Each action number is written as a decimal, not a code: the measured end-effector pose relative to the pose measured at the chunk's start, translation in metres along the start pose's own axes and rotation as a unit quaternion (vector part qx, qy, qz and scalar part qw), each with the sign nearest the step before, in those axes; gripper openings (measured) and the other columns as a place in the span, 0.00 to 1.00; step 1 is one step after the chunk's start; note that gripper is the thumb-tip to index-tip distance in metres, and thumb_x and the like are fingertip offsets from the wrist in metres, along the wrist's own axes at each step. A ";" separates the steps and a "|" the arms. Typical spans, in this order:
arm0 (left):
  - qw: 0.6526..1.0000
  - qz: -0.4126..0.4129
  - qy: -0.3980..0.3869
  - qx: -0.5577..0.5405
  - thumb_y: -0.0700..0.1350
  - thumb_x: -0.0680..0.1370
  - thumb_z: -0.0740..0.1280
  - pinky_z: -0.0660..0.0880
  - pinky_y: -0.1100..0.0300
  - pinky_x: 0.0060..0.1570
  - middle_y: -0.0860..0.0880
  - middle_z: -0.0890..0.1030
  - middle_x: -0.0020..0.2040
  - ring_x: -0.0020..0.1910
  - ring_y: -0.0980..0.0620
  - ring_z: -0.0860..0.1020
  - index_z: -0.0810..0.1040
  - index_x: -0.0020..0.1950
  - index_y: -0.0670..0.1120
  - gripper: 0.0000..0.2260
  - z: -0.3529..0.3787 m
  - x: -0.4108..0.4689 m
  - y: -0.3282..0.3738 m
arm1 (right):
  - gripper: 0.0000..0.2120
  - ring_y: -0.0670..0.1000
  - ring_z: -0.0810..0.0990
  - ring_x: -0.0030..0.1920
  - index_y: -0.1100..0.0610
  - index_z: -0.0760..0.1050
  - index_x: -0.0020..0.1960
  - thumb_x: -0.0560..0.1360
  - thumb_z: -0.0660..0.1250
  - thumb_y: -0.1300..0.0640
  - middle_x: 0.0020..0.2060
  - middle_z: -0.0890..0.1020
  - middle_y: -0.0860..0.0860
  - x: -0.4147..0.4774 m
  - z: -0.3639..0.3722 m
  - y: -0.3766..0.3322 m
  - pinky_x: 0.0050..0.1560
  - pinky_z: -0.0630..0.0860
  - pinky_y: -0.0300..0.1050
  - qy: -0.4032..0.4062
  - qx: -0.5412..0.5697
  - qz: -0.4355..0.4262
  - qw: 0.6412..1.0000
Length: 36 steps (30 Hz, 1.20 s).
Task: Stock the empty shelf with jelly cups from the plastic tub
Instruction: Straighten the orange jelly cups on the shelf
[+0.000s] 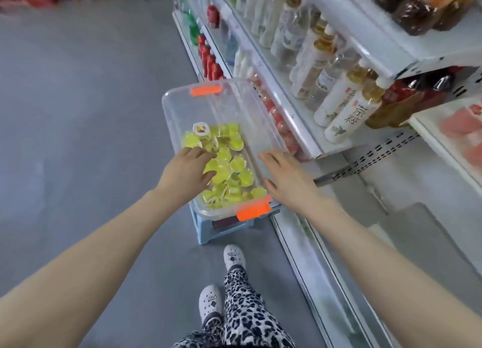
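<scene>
Tub (208, 107) on stool (208, 234) by shelf (407, 191), cups (230, 166) piled in its near half. L hand (186, 174) down on cups, can't tell if gripping; R hand (285, 182) flat, released, over tub rim.

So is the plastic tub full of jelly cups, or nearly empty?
Partly full. The jelly cups lie heaped in the near half of the plastic tub; its far half shows bare floor.
</scene>
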<state>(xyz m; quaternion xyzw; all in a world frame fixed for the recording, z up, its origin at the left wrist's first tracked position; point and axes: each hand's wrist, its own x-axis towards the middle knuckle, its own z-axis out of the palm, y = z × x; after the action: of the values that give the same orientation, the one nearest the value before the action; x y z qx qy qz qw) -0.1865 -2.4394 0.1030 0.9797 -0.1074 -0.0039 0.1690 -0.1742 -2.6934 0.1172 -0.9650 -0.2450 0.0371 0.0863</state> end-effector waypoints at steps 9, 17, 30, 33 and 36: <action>0.999 -0.001 0.034 0.033 0.45 0.71 0.75 0.74 0.46 0.58 0.46 0.82 0.51 0.51 0.39 0.77 0.81 0.58 0.45 0.16 0.038 0.059 -0.037 | 0.34 0.62 0.71 0.63 0.51 0.54 0.77 0.75 0.65 0.63 0.70 0.64 0.58 0.119 0.079 0.018 0.58 0.73 0.56 -0.201 -0.011 0.058 0.978; 0.997 -0.008 0.050 0.058 0.43 0.70 0.75 0.73 0.49 0.57 0.49 0.82 0.50 0.53 0.42 0.77 0.81 0.58 0.47 0.16 0.052 0.066 -0.047 | 0.25 0.65 0.67 0.70 0.66 0.61 0.72 0.75 0.54 0.70 0.69 0.67 0.66 0.178 0.136 0.030 0.70 0.64 0.56 -0.267 0.005 0.025 0.963; 0.975 -0.056 -0.121 0.175 0.48 0.77 0.66 0.68 0.52 0.60 0.49 0.76 0.60 0.59 0.45 0.73 0.73 0.65 0.50 0.16 0.052 0.087 -0.027 | 0.23 0.59 0.77 0.47 0.58 0.65 0.62 0.72 0.70 0.55 0.51 0.76 0.58 0.157 0.064 0.027 0.41 0.73 0.49 -0.103 0.032 -0.003 0.994; 0.964 -0.107 -0.183 0.162 0.48 0.77 0.67 0.70 0.52 0.57 0.47 0.74 0.62 0.61 0.44 0.72 0.70 0.68 0.48 0.19 0.069 0.109 -0.015 | 0.25 0.56 0.76 0.47 0.54 0.63 0.67 0.73 0.68 0.55 0.53 0.73 0.57 0.144 0.048 0.030 0.41 0.76 0.49 -0.040 0.059 -0.029 0.997; 0.938 -0.144 -0.259 0.181 0.46 0.78 0.67 0.70 0.52 0.57 0.45 0.71 0.65 0.64 0.43 0.70 0.68 0.69 0.47 0.21 0.088 0.121 -0.015 | 0.27 0.54 0.75 0.45 0.53 0.66 0.70 0.72 0.68 0.56 0.51 0.73 0.56 0.136 0.044 0.039 0.40 0.74 0.46 0.018 0.071 -0.043 0.996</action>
<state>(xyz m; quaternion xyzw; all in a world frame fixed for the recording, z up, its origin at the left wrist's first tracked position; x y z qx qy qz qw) -0.0691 -2.4804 0.0181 0.9638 -0.0040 -0.2621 -0.0476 -0.0415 -2.6554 0.0625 -0.9455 -0.2810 0.0330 0.1610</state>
